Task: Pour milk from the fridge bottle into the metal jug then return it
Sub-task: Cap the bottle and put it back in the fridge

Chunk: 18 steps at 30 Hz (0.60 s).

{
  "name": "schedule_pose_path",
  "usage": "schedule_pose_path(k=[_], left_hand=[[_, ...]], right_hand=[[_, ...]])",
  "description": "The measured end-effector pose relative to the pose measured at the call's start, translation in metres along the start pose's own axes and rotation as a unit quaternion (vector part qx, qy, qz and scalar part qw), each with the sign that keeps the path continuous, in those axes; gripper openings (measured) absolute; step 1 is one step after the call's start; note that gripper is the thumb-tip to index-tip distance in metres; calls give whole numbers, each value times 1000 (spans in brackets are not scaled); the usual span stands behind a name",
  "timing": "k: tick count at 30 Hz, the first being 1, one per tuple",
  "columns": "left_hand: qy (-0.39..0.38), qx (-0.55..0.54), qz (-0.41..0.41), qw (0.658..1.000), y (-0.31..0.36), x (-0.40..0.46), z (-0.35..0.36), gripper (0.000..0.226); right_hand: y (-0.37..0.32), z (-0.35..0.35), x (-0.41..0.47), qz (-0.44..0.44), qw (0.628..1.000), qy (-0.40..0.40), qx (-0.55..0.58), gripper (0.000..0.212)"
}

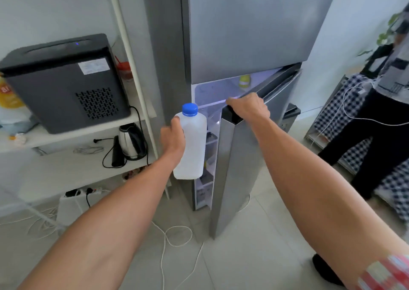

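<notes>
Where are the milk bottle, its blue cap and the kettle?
milk bottle (194, 148): head view, middle of its white body.
blue cap (190, 109): head view, top of the bottle.
kettle (130, 140): head view, its shiny steel side, on the lower shelf.

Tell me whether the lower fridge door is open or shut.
Open. The grey lower fridge door stands swung out, lit shelves showing behind it; the right hand holds its top edge.

One head-worn wide-angle view looks forward and down from standing height, close to the fridge (243, 35) filling the upper centre. Both forearms reach in from the bottom corners, shelves (66, 139) bend along the left edge, and floor (254, 256) spreads below.
</notes>
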State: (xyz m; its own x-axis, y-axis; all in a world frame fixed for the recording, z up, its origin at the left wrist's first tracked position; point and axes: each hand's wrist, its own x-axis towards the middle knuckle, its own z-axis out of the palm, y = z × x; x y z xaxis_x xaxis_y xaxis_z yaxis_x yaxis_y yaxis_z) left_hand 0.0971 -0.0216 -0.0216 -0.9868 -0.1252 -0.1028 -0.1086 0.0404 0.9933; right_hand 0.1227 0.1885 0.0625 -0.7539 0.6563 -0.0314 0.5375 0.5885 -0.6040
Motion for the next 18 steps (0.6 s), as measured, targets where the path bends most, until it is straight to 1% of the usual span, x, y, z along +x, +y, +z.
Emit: schedule_pose_path(k=[1, 3, 4, 7, 11, 15, 18], left_hand=[[-1, 0, -5, 1000, -3, -3, 4, 51], [-1, -1, -8, 1000, -10, -10, 15, 48], [-7, -1, -8, 1000, -15, -13, 21, 49], [-39, 5, -16, 999, -26, -28, 40, 46], [-70, -9, -32, 997, -38, -47, 72, 45], [-123, -81, -53, 988, -47, -71, 105, 36], [-123, -128, -113, 978, -54, -85, 133, 35]], right_hand=[[9, -8, -4, 7, 1000, 0, -3, 39], [28, -23, -13, 13, 1000, 12, -15, 44], [38, -31, -19, 11, 999, 24, -27, 43], [69, -54, -34, 8, 996, 53, -77, 21], [106, -82, -51, 27, 985, 95, -139, 13], [143, -102, -61, 69, 978, 120, -156, 37], [169, -115, -67, 73, 971, 166, -152, 40]])
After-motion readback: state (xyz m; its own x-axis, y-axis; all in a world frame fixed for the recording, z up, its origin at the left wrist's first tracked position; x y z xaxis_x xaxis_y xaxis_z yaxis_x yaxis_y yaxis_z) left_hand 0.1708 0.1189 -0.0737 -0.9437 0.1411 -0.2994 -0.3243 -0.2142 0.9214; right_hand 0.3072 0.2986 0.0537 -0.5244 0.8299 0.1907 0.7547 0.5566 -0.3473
